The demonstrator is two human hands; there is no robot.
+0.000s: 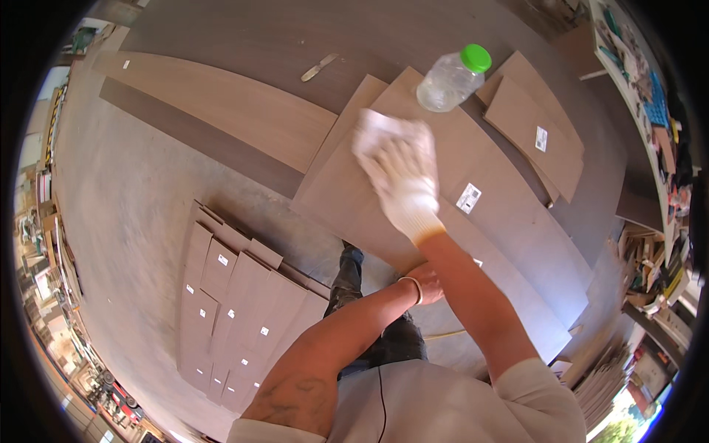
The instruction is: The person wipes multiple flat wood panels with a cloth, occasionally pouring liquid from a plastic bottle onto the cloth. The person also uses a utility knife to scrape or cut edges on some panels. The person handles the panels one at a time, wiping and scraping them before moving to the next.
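Note:
My right hand (405, 173), in a whitish knit work glove, presses a pale cloth (377, 127) onto a brown wood-look panel (347, 177). Both cloth and fingers are smeared by motion. My bare left hand (428, 282), with a band at the wrist, is at the panel's near edge; my right forearm partly covers it, and its fingers are hidden. Just beyond the cloth, a clear plastic bottle (443, 83) with a green cap stands tilted in view on the panels. A white label (468, 198) is stuck on the panel to the right of my glove.
Farther off lies a scraper-like tool (320, 67) on a dark brown surface. A long curved panel (221, 96) reaches to the left. More labelled panels (546, 129) lie at the right, and a stack of narrower panels (247, 310) rests on the floor at lower left. Cluttered shelving (650, 111) lines the right side.

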